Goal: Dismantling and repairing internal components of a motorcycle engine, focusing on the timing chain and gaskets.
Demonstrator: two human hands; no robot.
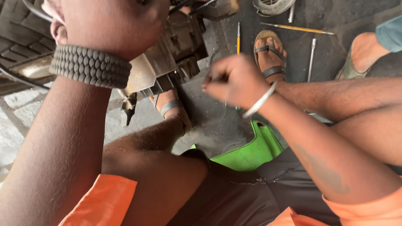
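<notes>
My left hand (109,21) is raised close to the camera at the top left, with a grey beaded band on its wrist. I see only its back; its fingers are hidden against a greasy metal engine part (169,56). My right hand (234,79) hovers at the centre over the dark floor, a thin silver bangle on the wrist. Its fingers are pinched together in a loose fist, and I can make out nothing clearly between them. It hangs just right of the engine part, not touching it.
A tyre (16,39) fills the top left. I sit on a green stool (251,152). A yellow-handled screwdriver (238,39), a long yellow tool (298,28) and a metal rod (310,58) lie on the floor. My sandalled feet (270,56) are below. Another person's foot (362,54) is at right.
</notes>
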